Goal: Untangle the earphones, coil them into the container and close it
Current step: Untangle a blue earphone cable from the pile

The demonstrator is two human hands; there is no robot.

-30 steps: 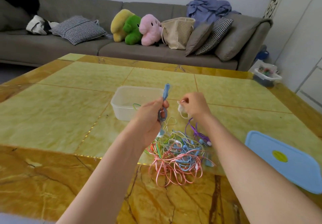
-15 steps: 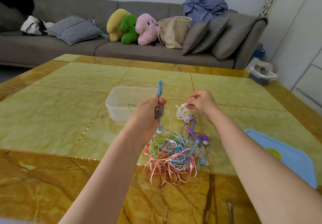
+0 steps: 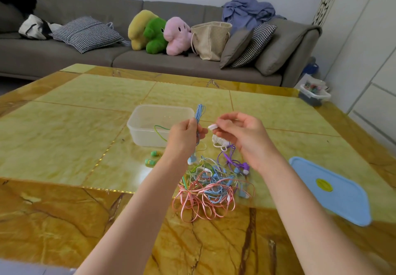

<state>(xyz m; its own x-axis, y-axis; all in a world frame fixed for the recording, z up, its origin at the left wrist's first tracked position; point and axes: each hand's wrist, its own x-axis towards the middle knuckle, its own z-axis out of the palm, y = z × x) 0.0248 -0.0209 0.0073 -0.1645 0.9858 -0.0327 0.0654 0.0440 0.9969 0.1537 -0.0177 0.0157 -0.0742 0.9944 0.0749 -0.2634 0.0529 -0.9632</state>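
Observation:
A tangle of pink, blue, green and purple earphone cords [image 3: 212,191] lies on the marble table between my forearms. My left hand [image 3: 184,137] grips a folded bundle of blue cord [image 3: 199,113] that sticks up above the fist. My right hand [image 3: 240,133] pinches a white earbud [image 3: 212,127], and a coiled white cord [image 3: 219,141] hangs under it. Behind my left hand stands the clear plastic container [image 3: 147,122], open, with a thin green cord [image 3: 160,132] running into it. Two green earbuds [image 3: 151,158] lie in front of the container.
The container's blue lid [image 3: 334,191] with a yellow label lies flat at the right on the table [image 3: 64,137]. Beyond the table stands a grey sofa [image 3: 64,54] with cushions, plush toys and a bag. A small box [image 3: 314,95] sits on the floor at the far right.
My right hand has moved left, close to my left hand, and now holds the white earbud up near the blue bundle. The left hand has kept its grip on the blue cord.

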